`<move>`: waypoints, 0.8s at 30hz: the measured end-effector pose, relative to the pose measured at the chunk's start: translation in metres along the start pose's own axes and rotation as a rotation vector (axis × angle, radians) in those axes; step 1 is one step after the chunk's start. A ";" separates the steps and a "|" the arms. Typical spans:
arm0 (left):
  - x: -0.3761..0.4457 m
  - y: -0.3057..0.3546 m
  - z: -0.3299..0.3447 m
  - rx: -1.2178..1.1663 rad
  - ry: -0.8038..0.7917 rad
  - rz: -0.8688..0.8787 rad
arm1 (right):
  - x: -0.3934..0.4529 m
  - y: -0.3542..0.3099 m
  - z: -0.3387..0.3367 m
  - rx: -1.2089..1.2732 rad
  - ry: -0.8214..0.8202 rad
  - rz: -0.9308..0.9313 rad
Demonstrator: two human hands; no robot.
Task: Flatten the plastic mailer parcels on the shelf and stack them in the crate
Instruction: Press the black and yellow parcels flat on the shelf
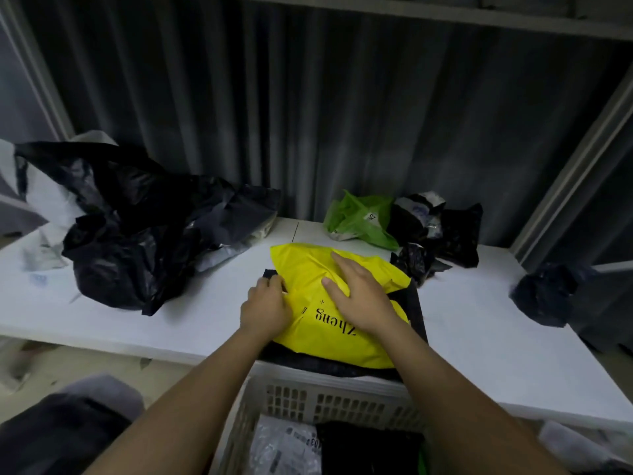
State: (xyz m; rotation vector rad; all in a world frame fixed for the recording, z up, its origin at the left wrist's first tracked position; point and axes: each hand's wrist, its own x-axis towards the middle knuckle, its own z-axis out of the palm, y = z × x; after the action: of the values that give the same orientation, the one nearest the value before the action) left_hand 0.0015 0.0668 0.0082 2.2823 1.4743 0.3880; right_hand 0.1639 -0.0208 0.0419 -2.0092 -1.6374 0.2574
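The yellow mailer point(329, 303) lies at the front edge of the white shelf point(479, 320), on top of a flattened black mailer point(416, 303) that overhangs that edge. The right hand point(356, 296) presses down on the yellow mailer with fingers straight and spread, gripping nothing. The left hand point(265, 308) sits at the mailer's left side with fingers curled, pinching the plastic there. The crate point(308, 399) stands directly below the front edge and already holds a clear bag and a dark parcel.

Probable faults:
- Slick plastic on slick plastic — the yellow mailer may slide off the black one and drop past the crate if pressed unevenly.
- Trapped air may spring the mailer back once pressure is released.
- The overhanging black mailer may tip off the shelf edge.

Surface and surroundings: a pile of crumpled black bags point(137, 234) occupies the left rear of the shelf; a green bag point(359, 217) and more black parcels sit at the right rear, and one crumpled black parcel point(544, 293) near the right edge. A dark corrugated wall stands behind — lighting is dim.
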 end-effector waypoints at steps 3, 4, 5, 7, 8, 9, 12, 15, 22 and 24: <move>-0.003 0.018 -0.001 -0.110 0.270 0.150 | -0.002 0.003 0.001 -0.043 0.100 -0.015; -0.002 0.025 -0.001 -0.141 0.328 0.233 | -0.001 0.003 0.002 -0.050 0.105 -0.010; -0.001 0.032 -0.001 -0.156 0.360 0.306 | 0.000 0.003 0.004 -0.067 0.099 -0.003; 0.000 0.045 0.001 -0.142 0.342 0.420 | 0.002 0.005 0.007 -0.093 0.063 0.032; 0.000 0.051 0.003 -0.106 0.307 0.452 | 0.002 0.006 0.008 -0.068 0.048 0.054; 0.000 0.055 0.006 -0.067 0.267 0.463 | 0.002 0.007 0.008 -0.016 0.056 0.071; 0.002 0.058 0.013 -0.012 0.213 0.410 | -0.002 0.011 0.007 0.093 0.134 0.097; 0.007 0.056 0.018 -0.020 0.146 0.314 | -0.006 0.017 0.012 -0.029 0.021 0.124; 0.022 0.039 0.036 0.073 -0.030 0.233 | -0.001 0.037 0.037 -0.160 -0.106 0.201; 0.027 0.034 0.044 0.110 -0.058 0.224 | 0.000 0.041 0.046 -0.210 -0.112 0.221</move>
State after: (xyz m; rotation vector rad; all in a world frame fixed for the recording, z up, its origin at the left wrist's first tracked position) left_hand 0.0591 0.0712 -0.0139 2.5337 1.2435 0.3078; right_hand 0.1777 -0.0131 -0.0180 -2.3786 -1.5638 0.2924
